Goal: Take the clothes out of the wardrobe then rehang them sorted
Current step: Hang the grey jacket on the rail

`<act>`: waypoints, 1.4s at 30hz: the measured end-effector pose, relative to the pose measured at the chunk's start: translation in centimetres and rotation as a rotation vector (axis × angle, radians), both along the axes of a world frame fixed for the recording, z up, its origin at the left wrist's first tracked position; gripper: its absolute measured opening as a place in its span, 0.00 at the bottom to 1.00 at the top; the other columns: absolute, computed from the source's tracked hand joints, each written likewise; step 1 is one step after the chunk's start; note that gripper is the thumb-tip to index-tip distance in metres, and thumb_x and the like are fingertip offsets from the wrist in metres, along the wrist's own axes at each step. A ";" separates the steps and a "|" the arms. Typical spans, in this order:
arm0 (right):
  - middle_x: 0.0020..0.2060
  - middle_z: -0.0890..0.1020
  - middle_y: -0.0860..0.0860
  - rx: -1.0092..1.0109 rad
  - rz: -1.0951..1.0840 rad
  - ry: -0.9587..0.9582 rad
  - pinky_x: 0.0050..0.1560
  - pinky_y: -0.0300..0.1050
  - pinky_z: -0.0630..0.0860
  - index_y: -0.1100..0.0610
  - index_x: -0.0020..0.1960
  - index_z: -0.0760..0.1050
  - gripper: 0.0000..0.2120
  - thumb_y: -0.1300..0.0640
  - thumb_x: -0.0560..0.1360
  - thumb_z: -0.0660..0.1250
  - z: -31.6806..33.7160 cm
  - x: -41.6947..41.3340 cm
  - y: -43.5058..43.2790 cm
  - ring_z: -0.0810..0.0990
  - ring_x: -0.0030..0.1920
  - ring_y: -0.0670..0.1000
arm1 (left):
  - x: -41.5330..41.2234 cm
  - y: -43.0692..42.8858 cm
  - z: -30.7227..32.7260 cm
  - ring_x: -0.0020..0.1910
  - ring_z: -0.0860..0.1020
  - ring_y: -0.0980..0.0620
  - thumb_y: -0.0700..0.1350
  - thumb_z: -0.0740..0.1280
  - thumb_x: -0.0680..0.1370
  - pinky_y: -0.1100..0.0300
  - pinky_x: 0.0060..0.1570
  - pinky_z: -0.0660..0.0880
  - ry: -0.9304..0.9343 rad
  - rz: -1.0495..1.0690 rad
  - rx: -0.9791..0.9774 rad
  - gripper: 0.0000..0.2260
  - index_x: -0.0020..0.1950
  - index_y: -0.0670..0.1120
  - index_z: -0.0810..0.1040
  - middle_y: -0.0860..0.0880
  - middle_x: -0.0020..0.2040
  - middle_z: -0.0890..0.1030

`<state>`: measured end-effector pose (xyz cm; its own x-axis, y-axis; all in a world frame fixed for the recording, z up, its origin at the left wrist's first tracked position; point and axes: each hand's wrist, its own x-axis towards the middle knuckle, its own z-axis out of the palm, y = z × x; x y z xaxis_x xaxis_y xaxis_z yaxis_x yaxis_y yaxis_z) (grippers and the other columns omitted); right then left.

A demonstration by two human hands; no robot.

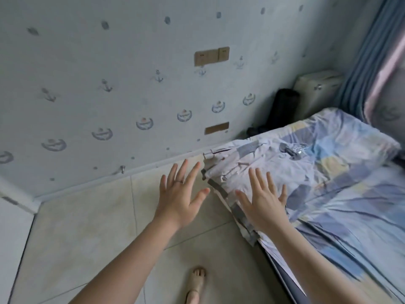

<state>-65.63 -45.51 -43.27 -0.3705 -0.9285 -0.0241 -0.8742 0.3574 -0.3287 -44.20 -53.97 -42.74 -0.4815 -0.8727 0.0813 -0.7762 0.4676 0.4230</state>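
Observation:
A pale, crumpled garment with grey bands [245, 163] lies spread on the near corner of the bed [350, 194], one edge hanging over the side. My right hand [263, 200] is flat with fingers spread over the garment's lower edge. My left hand [182, 194], wearing a ring, hovers with spread fingers above the floor just left of the garment, holding nothing. A small dark clip-like item [292, 151] lies on the garment further up. No wardrobe is in view.
The bed has a blue and yellow patchwork sheet. A tiled floor [98, 233] stretches left to a wall with anchor wallpaper [109, 88]. A black object [282, 108] and a pale box [317, 86] stand in the corner by blue curtains [363, 62]. My bare foot [196, 284] is below.

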 end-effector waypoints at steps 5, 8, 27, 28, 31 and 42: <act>0.80 0.43 0.44 0.089 -0.183 -0.057 0.75 0.62 0.34 0.45 0.80 0.39 0.35 0.32 0.79 0.45 -2.2 -4.7 -4.6 0.38 0.79 0.51 | -6.6 -7.9 -2.9 0.80 0.42 0.51 0.73 0.40 0.72 0.43 0.77 0.44 -0.071 -0.101 0.123 0.38 0.81 0.61 0.48 0.54 0.82 0.46; 0.80 0.44 0.44 0.143 -0.327 -0.117 0.75 0.62 0.35 0.46 0.80 0.39 0.35 0.32 0.79 0.46 -3.3 -7.8 -7.5 0.39 0.79 0.51 | -10.9 -13.2 -4.2 0.80 0.42 0.51 0.73 0.40 0.71 0.44 0.76 0.44 -0.087 -0.192 0.182 0.38 0.80 0.62 0.48 0.54 0.82 0.45; 0.80 0.47 0.45 0.256 -0.712 -0.221 0.74 0.65 0.42 0.47 0.80 0.41 0.35 0.35 0.80 0.50 -7.6 -28.4 -15.2 0.41 0.79 0.52 | -38.4 -28.0 -8.0 0.80 0.38 0.53 0.65 0.52 0.81 0.45 0.77 0.41 -0.216 -0.544 0.310 0.29 0.80 0.63 0.46 0.55 0.82 0.44; 0.80 0.48 0.45 0.251 -0.708 -0.222 0.74 0.64 0.42 0.47 0.80 0.41 0.35 0.35 0.80 0.50 -7.6 -29.7 -15.8 0.42 0.79 0.52 | -39.6 -28.6 -8.3 0.80 0.38 0.53 0.65 0.52 0.81 0.44 0.77 0.41 -0.228 -0.541 0.320 0.29 0.80 0.63 0.46 0.55 0.82 0.44; 0.80 0.48 0.46 0.253 -0.697 -0.240 0.75 0.61 0.42 0.48 0.80 0.42 0.35 0.36 0.80 0.51 -7.8 -33.6 -17.6 0.41 0.79 0.52 | -43.3 -30.4 -9.2 0.80 0.39 0.52 0.64 0.52 0.81 0.44 0.77 0.42 -0.270 -0.525 0.336 0.28 0.80 0.63 0.47 0.55 0.82 0.45; 0.80 0.48 0.47 0.377 -0.709 -0.285 0.74 0.66 0.42 0.48 0.80 0.42 0.34 0.36 0.80 0.51 -11.9 -43.2 -25.5 0.43 0.79 0.54 | -55.2 -39.0 -13.8 0.80 0.44 0.49 0.62 0.55 0.81 0.43 0.77 0.46 -0.365 -0.533 0.416 0.29 0.80 0.60 0.51 0.53 0.82 0.49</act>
